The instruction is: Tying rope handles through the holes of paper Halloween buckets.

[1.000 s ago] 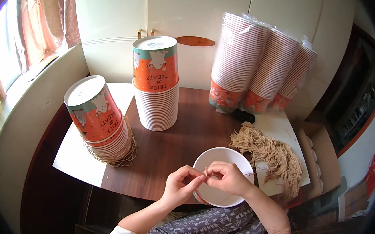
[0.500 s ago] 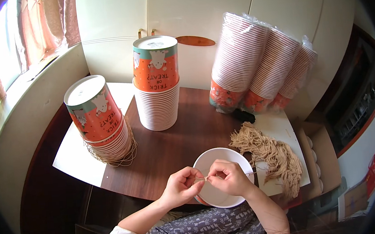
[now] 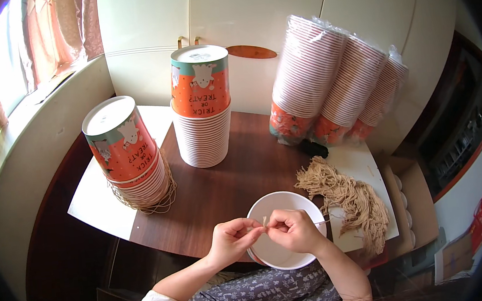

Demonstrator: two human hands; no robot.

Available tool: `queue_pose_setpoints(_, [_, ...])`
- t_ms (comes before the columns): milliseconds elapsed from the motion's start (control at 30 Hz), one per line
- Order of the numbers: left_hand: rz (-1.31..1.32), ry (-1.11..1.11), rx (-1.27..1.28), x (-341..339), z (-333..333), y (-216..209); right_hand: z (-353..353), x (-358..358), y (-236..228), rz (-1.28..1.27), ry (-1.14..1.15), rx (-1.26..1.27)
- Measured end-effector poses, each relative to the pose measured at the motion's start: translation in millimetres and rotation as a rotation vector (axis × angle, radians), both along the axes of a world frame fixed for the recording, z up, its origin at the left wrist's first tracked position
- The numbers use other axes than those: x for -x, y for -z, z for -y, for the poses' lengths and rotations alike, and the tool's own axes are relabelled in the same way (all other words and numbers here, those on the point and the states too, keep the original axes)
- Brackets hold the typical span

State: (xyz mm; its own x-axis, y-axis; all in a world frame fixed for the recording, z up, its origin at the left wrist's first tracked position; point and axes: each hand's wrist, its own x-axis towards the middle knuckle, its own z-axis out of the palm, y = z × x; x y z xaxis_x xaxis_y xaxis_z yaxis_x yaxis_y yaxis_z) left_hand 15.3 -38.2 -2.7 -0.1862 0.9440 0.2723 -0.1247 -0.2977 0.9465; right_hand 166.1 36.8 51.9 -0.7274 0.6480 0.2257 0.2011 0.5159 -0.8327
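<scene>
Over a white-lined paper bucket at the table's near edge, my left hand and my right hand meet fingertip to fingertip. Both pinch a short piece of beige cord, whose end sticks up between them. A thin strand shows beyond the right hand, toward the bucket's right rim; whether it belongs to the same cord I cannot tell. The bucket stands open side up between my hands and my lap. A bundle of beige cords lies to the right, next to the bucket.
An upside-down orange bucket stack stands at the back, another stack at left with cord loops round its base. Plastic-wrapped stacks lean at back right, by a small black item. A cardboard box sits beyond the right edge.
The fingertips have drawn together slightly, and the cord's end now stands up between them. The bucket has shifted very little.
</scene>
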Motion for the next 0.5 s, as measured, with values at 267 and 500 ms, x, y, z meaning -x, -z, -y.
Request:
queue_pose_setpoints(267, [-0.126, -0.047, -0.053, 2, -2, 6, 4, 0, -4, 0.049, 0.014, -0.023])
queue_pose_setpoints(500, [0.003, 0.085, -0.006, 2, 4, -5, -1, -7, 1, -0.008, -0.003, 0.079])
